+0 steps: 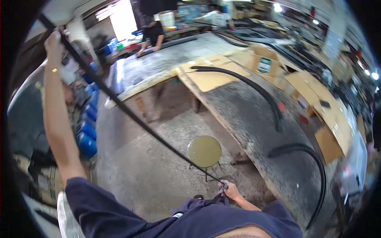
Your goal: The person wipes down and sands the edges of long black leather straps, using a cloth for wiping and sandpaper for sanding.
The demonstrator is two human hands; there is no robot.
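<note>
A long black rubber strip (131, 113) runs diagonally in front of me, from the upper left down to near my waist. My left hand (54, 43), arm stretched up and out, is closed around its upper part. Low in the middle, my right hand (231, 190) is closed at the strip's lower end, with a small crumpled greyish piece like a rag in its fingers. To the right, curved black strips (254, 85) lie on the dark worktable (234, 107), and another bent bundle of strips (322, 174) lies nearer to me.
A round yellowish stool (204, 151) stands on the floor just beyond the strip. Cardboard boxes (264, 61) line the worktable's far side. Blue drums (86, 144) stand at left. A co-worker (154, 33) leans over a pale table (158, 65) at the back; another person (217, 19) is farther off.
</note>
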